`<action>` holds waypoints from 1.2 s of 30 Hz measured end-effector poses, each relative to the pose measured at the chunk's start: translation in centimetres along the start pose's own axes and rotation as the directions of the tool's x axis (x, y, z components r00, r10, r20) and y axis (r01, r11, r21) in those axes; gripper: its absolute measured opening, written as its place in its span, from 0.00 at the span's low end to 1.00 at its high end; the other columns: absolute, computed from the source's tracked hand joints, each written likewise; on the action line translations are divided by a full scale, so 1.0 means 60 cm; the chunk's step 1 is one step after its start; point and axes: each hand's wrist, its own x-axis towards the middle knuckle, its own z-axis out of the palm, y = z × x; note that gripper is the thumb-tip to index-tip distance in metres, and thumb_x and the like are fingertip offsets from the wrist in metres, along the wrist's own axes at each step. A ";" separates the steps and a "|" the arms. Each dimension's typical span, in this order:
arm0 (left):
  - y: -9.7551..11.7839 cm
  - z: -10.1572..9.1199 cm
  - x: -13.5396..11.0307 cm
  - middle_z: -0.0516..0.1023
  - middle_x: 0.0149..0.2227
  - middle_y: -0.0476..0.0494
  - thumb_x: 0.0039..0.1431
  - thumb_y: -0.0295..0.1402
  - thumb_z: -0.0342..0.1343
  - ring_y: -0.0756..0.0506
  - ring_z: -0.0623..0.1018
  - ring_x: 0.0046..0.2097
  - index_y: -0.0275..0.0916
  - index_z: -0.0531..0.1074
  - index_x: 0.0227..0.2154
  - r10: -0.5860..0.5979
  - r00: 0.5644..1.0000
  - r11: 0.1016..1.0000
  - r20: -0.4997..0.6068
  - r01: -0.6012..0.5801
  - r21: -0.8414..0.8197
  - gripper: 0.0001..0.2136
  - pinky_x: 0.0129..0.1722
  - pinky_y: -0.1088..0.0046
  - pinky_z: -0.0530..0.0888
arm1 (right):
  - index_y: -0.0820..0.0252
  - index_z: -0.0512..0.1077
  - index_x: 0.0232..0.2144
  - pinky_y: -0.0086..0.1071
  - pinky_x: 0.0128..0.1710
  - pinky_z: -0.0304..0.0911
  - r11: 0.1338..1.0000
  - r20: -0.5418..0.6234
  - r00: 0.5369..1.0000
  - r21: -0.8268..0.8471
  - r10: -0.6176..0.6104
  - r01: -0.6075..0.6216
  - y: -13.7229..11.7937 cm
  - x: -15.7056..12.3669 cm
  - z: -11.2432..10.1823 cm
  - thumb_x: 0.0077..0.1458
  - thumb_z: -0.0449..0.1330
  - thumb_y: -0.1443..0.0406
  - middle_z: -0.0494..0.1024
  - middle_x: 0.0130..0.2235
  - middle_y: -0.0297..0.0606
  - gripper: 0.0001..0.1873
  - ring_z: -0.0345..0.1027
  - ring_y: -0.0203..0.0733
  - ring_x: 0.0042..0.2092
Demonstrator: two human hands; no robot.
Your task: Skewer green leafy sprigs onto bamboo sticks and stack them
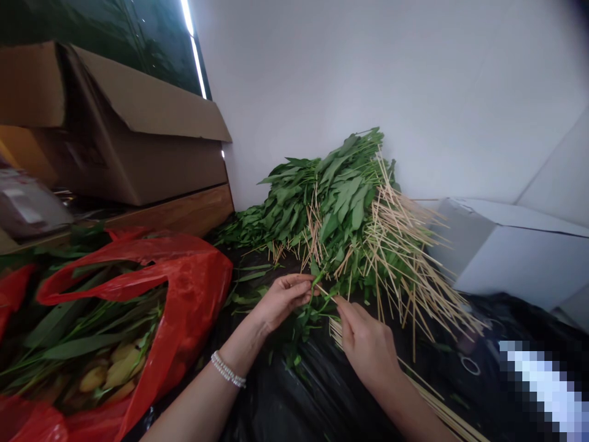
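My left hand (281,299) pinches a sprig of green leaves (316,280) at the front of a big pile of leafy greens on bamboo skewers (340,209). My right hand (365,341) is closed in a pinch on a thin bamboo skewer (324,291) whose tip meets the sprig. The two hands sit close together, just in front of the pile. A bead bracelet (227,369) is on my left wrist. More loose skewers (442,411) lie under my right forearm on black plastic sheeting (294,399).
A red plastic bag (184,288) with long leaves and yellowish pieces sits at the left. Behind it stand a cardboard box (138,135) and a wooden ledge (184,212). A white box (510,252) stands at the right against the white wall.
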 end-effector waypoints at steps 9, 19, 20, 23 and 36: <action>0.003 0.001 0.001 0.81 0.32 0.41 0.44 0.29 0.66 0.50 0.79 0.34 0.33 0.76 0.35 -0.012 0.999 1.000 -0.041 0.012 -0.020 0.12 0.34 0.80 0.72 | 0.58 0.69 0.49 0.25 0.27 0.59 1.000 -0.030 1.000 0.006 -0.010 0.010 0.002 0.001 0.000 0.59 0.45 0.69 0.75 0.31 0.35 0.19 0.70 0.34 0.29; 0.000 0.001 0.001 0.80 0.30 0.41 0.44 0.30 0.66 0.51 0.78 0.33 0.32 0.76 0.34 -0.019 0.999 1.000 -0.044 0.018 -0.013 0.12 0.34 0.80 0.72 | 0.58 0.68 0.49 0.25 0.28 0.59 1.000 -0.012 1.000 0.025 -0.003 0.004 0.000 0.001 0.000 0.60 0.46 0.69 0.75 0.32 0.35 0.18 0.70 0.35 0.29; 0.000 0.001 0.001 0.80 0.30 0.41 0.44 0.30 0.67 0.51 0.78 0.32 0.32 0.76 0.34 -0.018 0.999 1.000 -0.047 0.018 -0.012 0.12 0.34 0.80 0.72 | 0.58 0.69 0.49 0.25 0.28 0.59 1.000 -0.011 1.000 0.027 -0.003 0.003 -0.001 0.001 -0.001 0.60 0.46 0.69 0.75 0.32 0.35 0.18 0.70 0.35 0.29; 0.000 0.001 0.002 0.80 0.29 0.42 0.43 0.30 0.67 0.51 0.78 0.32 0.32 0.76 0.33 -0.014 0.998 1.000 -0.057 0.013 -0.011 0.13 0.34 0.80 0.71 | 0.58 0.69 0.49 0.25 0.29 0.60 0.999 -0.007 1.000 0.036 0.002 -0.002 -0.003 0.001 -0.001 0.60 0.46 0.69 0.75 0.32 0.35 0.18 0.71 0.35 0.30; -0.006 0.002 0.002 0.81 0.30 0.41 0.40 0.31 0.69 0.48 0.79 0.32 0.32 0.76 0.32 -0.040 0.999 0.999 -0.035 0.041 0.016 0.14 0.34 0.76 0.72 | 0.61 0.69 0.48 0.26 0.31 0.62 0.996 -0.003 1.000 0.092 -0.014 0.015 -0.003 -0.003 0.006 0.59 0.45 0.71 0.76 0.32 0.36 0.19 0.72 0.36 0.32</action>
